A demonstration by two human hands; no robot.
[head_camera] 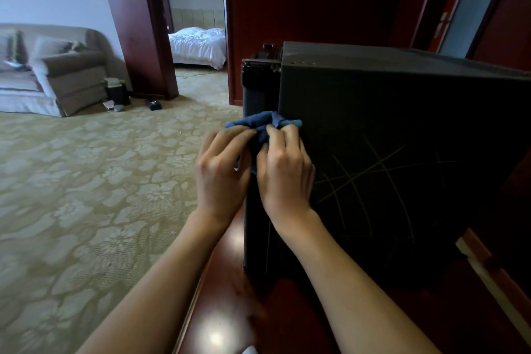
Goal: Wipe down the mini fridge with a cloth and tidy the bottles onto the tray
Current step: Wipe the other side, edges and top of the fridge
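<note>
Both hands, left hand (222,169) and right hand (284,169), pinch a bunched blue cloth (263,122) against the front corner of the black fridge (402,123). Flattening the cloth first would probably wipe better. Bottles and tray are out of view.

Both bare forearms reach forward and up from the bottom of the view, converging so the hands sit side by side, almost touching. The left hand (222,169) shows its back to the camera, wrist straight, fingers curled forward and gripping at the fingertips. The right hand (284,167) is just beside it, knuckles raised, fingers bent and pinching, thumb tucked toward the left hand. Both wrists are level.
</note>
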